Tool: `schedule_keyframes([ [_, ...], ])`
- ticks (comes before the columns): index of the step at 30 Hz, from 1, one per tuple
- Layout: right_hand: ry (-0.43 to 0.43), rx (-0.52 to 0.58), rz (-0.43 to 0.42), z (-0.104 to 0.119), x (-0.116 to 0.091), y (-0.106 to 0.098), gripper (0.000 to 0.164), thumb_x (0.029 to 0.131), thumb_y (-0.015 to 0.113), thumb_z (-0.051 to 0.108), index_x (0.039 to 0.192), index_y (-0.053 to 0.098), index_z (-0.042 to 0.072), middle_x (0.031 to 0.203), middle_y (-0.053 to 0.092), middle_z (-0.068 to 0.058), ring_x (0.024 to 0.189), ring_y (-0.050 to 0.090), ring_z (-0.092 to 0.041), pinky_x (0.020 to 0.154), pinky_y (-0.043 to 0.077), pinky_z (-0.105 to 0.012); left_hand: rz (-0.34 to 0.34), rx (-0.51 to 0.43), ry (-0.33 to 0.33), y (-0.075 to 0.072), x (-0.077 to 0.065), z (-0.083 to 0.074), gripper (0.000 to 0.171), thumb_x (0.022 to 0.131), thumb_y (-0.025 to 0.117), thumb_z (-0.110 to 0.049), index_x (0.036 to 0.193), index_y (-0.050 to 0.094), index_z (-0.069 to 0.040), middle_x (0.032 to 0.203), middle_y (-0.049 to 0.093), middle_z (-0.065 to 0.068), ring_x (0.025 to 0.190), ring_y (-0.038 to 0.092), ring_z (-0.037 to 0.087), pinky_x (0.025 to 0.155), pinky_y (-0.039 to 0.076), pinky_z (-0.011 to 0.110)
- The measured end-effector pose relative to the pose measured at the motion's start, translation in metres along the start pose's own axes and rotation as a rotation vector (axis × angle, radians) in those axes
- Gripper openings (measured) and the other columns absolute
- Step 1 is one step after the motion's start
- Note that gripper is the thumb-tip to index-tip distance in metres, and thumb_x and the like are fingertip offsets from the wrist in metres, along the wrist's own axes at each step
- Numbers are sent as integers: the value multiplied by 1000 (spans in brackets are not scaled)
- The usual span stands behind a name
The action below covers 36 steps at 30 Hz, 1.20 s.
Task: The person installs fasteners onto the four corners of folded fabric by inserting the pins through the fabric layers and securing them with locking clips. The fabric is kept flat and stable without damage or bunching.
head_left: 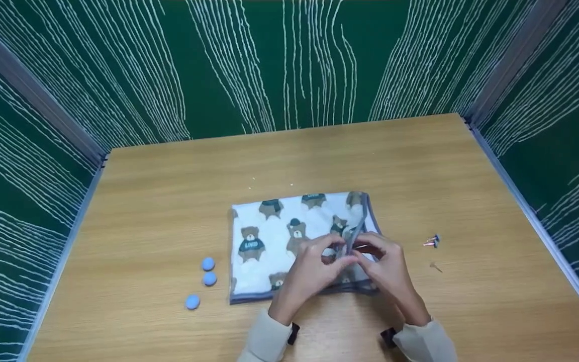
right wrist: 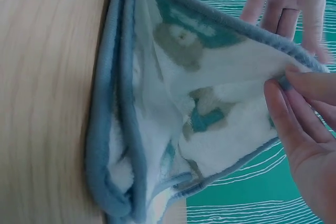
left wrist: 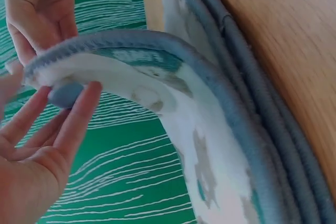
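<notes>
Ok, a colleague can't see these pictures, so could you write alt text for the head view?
A person's left hand and right hand hold up the grey edge of a folded, bear-printed white cloth on a wooden table. Three round blue pieces lie left of the cloth, small pins right of it.

Light wood-grain table (head_left: 143, 226), green walls (head_left: 385, 30) streaked with white on three sides, grey posts (head_left: 514, 58) at the corners
</notes>
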State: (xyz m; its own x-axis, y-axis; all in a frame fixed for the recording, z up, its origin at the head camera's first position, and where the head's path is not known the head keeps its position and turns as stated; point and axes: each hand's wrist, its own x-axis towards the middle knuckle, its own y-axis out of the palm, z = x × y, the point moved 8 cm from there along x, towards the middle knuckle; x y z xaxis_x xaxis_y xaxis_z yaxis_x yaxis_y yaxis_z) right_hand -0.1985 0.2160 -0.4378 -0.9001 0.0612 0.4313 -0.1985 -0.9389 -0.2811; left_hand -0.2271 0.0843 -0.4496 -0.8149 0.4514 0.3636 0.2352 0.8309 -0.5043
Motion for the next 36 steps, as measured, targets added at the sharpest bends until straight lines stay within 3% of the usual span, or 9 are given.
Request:
schedule_keyframes([
  [5,66,-50,101,3,3,3,22,76,71,-12,96,70,-2,92,68,-10,85,66,-26,75,56,-38,19,67,-33,2,0,1,15,92,62,-23,102,65,-13,99,67,-3,87,62,7,69,54,22],
  [8,113,-71,154,-13,5,5,25,77,73,-5,100,70,4,99,67,-5,93,64,-24,76,56,-36,35,13,-87,0,1,7,12,95,57,-17,103,65,-14,101,67,-2,96,61,5,74,54,23],
  [12,103,-124,181,-30,14,4,32,80,72,-2,109,69,9,110,65,-3,101,61,-21,76,56,-32,28,-42,-144,-9,3,16,15,98,52,-23,106,62,-14,102,67,-1,98,61,7,75,54,23],
  [19,18,-142,206,-34,34,4,44,81,67,-9,122,62,7,123,61,-7,107,60,-24,74,56,-36,-43,-62,-86,-29,7,21,17,100,47,-24,102,56,-10,83,60,-1,80,59,8,69,52,21],
  [24,35,-179,270,-35,42,11,49,84,64,-8,130,57,7,133,54,-10,115,55,-27,79,55,-39,-50,-78,-88,-39,10,29,17,101,44,-25,102,54,-10,76,53,-3,69,52,7,63,48,21],
  [29,74,-191,358,-39,48,23,53,86,61,-7,136,51,9,139,48,-10,122,49,-29,86,52,-42,-79,-102,-76,-50,11,40,17,102,43,-24,102,52,-9,64,39,-6,53,35,8,51,33,22],
  [34,40,-201,414,-41,54,34,54,87,57,-9,137,48,6,143,41,-17,125,46,-33,86,51,-44,-80,-175,-132,-56,10,54,16,102,42,-17,106,51,-4,63,33,-4,52,29,9,52,29,23],
  [36,16,-210,429,-41,56,38,54,86,57,-11,138,46,3,145,38,-20,125,44,-35,85,52,-44,-71,-211,-153,-61,10,50,15,101,42,-12,107,50,-1,64,34,-2,54,30,9,53,29,22],
])
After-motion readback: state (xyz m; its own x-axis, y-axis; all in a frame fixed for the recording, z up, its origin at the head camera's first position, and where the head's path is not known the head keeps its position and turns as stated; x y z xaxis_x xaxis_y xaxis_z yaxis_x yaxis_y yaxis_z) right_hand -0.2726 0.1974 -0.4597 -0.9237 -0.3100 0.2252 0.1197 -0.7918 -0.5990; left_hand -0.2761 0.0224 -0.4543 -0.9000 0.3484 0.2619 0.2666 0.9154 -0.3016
